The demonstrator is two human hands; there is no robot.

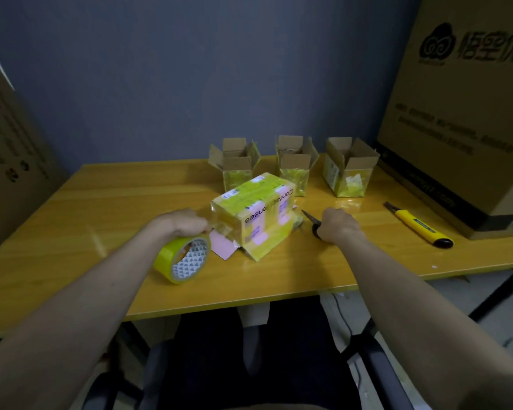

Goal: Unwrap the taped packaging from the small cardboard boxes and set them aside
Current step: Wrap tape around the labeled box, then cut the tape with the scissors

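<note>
A pink box wrapped in yellow tape (259,216) lies tilted at the middle of the wooden table (101,202). My left hand (181,224) grips a roll of yellow tape (182,258) just left of the box, and a clear strip of tape runs from the roll to the box's near-left corner. My right hand (339,224) grips black scissors (313,221), their blades pointing at the box's right end. Three small open cardboard boxes (234,167) (296,164) (348,167) with yellow tape on their sides stand in a row behind.
A yellow utility knife (418,227) lies on the table to the right. A large printed carton (462,113) stands at the right edge, another carton (9,149) leans at the left. A blue wall is behind. My legs and a chair are under the table.
</note>
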